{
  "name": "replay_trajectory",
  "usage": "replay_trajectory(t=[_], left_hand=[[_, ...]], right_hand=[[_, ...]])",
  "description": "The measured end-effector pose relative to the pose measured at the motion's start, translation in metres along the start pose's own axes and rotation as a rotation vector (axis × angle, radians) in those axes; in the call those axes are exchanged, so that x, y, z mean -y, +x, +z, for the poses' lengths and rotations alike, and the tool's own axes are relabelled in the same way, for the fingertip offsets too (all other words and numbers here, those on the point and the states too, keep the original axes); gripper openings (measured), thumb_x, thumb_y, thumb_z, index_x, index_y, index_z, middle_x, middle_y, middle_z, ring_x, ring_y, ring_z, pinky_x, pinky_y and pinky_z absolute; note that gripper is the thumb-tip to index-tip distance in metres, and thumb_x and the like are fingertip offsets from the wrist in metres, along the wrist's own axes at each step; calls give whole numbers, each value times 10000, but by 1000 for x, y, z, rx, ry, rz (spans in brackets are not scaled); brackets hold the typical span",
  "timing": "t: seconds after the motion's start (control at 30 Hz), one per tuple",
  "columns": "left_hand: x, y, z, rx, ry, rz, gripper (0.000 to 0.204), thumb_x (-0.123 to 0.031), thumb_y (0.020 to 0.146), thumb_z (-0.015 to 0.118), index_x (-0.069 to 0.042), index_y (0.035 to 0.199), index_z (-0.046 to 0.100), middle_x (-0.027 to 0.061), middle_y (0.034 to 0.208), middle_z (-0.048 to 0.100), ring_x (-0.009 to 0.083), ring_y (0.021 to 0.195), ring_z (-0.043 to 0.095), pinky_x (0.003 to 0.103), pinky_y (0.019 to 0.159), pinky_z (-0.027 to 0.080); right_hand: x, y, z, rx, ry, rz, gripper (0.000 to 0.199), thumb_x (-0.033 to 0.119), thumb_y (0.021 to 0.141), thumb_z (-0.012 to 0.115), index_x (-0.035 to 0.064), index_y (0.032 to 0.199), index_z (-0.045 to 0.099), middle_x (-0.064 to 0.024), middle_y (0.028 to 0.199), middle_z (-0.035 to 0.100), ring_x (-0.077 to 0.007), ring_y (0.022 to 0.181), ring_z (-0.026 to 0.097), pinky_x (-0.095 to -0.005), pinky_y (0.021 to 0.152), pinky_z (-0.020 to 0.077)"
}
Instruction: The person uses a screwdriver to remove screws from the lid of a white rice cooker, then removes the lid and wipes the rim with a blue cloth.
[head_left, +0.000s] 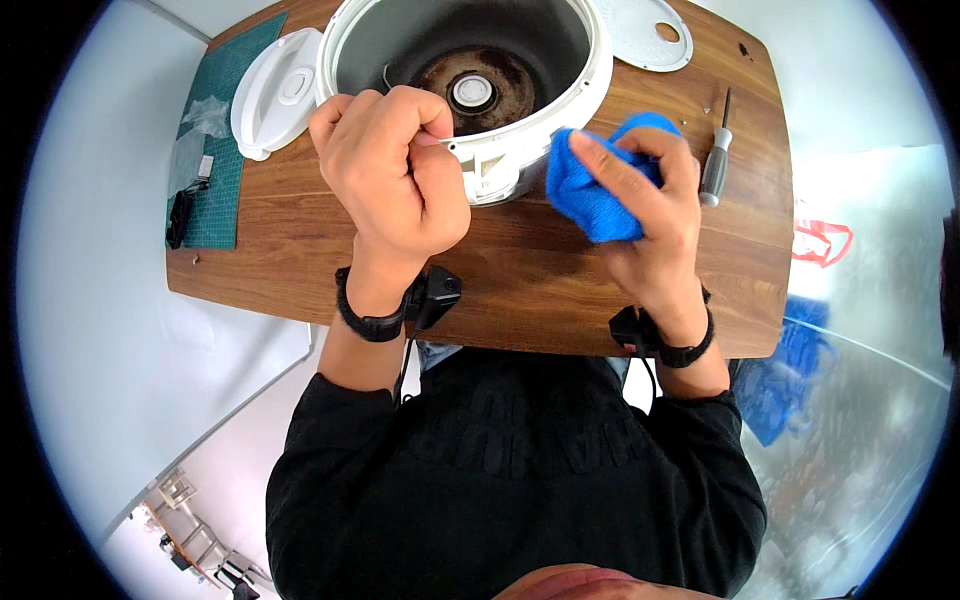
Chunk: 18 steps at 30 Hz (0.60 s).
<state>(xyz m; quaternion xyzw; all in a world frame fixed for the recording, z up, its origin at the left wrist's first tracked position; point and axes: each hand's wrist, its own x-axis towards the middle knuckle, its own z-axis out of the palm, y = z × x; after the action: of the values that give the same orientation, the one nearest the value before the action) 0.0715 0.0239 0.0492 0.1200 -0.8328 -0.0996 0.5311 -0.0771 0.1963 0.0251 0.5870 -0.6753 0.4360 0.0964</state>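
A white rice cooker body (602, 72) stands open at the far side of the table, its dark grey inside showing a brown-stained heating plate (505, 82) with a round white centre. My left hand (395, 175) is closed in a fist in front of its near left rim. What those fingers hold, if anything, is hidden. Bunched in my right hand (655, 205) is a blue cloth (590, 200), gripped between thumb and fingers just off the cooker's right front. A thin bent wire (387, 76) shows inside the cooker, beyond my left fist.
On the wooden table (520, 290), a white lid (280, 95) leans over a green cutting mat (218, 215) at the left. A white disc with a hole (645, 35) lies at the back right. A grey-handled screwdriver (716, 165) and tiny screws are at the right.
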Motion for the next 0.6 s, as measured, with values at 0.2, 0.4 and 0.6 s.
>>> replay_trajectory(t=[0.2, 0.4, 0.6], left_hand=[[2, 1, -1, 14, -9, 0, 113, -1, 668, 501, -105, 667, 545, -4, 581, 479, 193, 530, 418, 322, 741, 320], [12, 7, 0, 38, -47, -9, 125, 19, 675, 488, -100, 665, 527, 8, 578, 454, 203, 532, 414, 322, 738, 324], [20, 22, -11, 249, -37, -73, 89, 5, 724, 493, -70, 705, 536, 36, 609, 484, 224, 575, 451, 325, 767, 354]], right_hand=[[-9, 16, -11, -9, -94, 24, 713, -37, 572, 755, 224, 1234, 721, -93, 1006, 569, -295, 937, 575, -414, 839, 399], [4, 35, -15, 27, -98, -82, 718, -32, 559, 731, 213, 1234, 715, -85, 995, 560, -291, 923, 568, -417, 814, 401], [14, 43, -1, 34, -112, -158, 698, -16, 540, 717, 205, 1202, 720, -71, 1009, 545, -283, 913, 559, -407, 812, 397]])
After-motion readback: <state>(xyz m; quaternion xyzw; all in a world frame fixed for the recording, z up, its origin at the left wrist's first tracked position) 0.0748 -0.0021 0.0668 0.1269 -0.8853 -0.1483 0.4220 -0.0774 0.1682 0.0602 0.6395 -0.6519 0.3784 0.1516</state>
